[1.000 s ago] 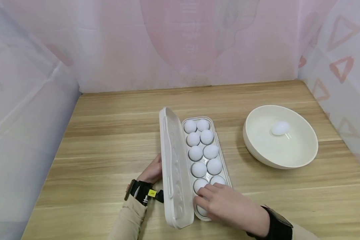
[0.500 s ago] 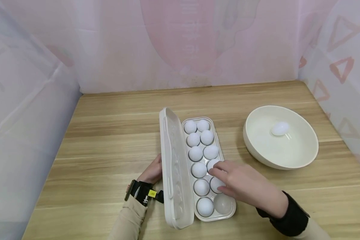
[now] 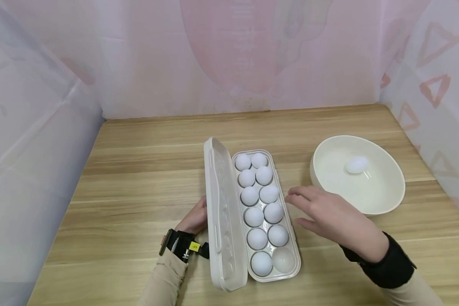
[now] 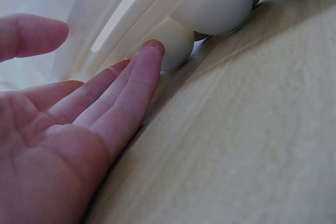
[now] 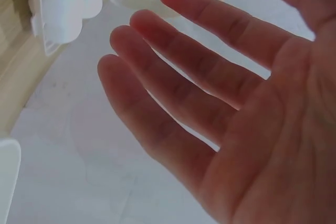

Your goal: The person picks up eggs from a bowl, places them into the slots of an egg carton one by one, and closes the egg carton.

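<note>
A long egg carton (image 3: 225, 238) lies on the table with its lid raised on the left side. White eggs (image 3: 269, 194) fill its cups in two rows, except the near right cup (image 3: 284, 260), which is bare. My left hand (image 3: 194, 217) is behind the raised lid, partly hidden in the head view. In the left wrist view its straight fingertips (image 4: 152, 48) are right at the carton's underside, thumb apart. My right hand (image 3: 330, 214) hovers between carton and bowl, its fingers (image 5: 173, 87) spread and holding nothing. One white egg (image 3: 357, 164) lies in the cream bowl (image 3: 378, 187).
The wooden table (image 3: 137, 170) carries the carton in the middle and the bowl at the right. Patterned fabric hangs behind the table (image 3: 149, 63) and along both sides. The bowl's near left rim is overlapped by my right hand in the head view.
My right hand has moved from over the carton's near end up and to the right, off the eggs, uncovering the bare cup. My left hand, the carton and the bowl stay put.
</note>
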Demonstrator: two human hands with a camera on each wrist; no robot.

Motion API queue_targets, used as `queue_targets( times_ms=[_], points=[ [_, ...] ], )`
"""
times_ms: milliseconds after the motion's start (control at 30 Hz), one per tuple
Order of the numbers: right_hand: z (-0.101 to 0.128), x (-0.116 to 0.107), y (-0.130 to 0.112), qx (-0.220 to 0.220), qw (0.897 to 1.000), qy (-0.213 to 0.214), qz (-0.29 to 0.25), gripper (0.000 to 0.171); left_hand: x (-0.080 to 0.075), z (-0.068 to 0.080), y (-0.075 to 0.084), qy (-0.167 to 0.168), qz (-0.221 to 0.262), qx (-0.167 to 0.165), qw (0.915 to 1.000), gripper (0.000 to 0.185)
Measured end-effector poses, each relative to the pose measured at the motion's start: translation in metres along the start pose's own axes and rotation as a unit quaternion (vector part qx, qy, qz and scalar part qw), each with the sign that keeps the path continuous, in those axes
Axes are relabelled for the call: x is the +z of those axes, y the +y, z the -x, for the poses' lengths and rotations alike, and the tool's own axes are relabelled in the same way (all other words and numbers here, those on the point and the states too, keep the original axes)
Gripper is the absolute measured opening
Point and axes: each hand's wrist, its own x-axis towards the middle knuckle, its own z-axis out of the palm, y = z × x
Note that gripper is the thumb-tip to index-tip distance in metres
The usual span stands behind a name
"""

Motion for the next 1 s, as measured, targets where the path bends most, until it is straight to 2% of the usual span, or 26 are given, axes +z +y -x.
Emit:
queue_targets(
  times_ms=[333, 667, 833, 1000],
  points=[
    [0.007, -0.008, 0.015, 0.017, 1.0, -0.009, 0.022, 0.054, 0.0, -0.002, -0.003, -0.009, 0.004, 0.014, 0.9999, 0.032],
    [0.014, -0.019, 0.032, 0.046, 0.998, -0.037, 0.02, 0.044, 0.001, 0.0, -0.003, -0.005, 0.006, 0.014, 0.9999, 0.029],
    [0.016, -0.021, 0.041, 0.043, 0.998, -0.043, 0.029, 0.046, 0.001, 0.0, -0.002, -0.003, -0.006, 0.004, 1.0, 0.024],
    [0.018, -0.022, 0.046, 0.064, 0.997, -0.05, 0.019, 0.05, 0.0, -0.001, -0.002, -0.007, -0.006, -0.003, 1.0, 0.024]
  ],
)
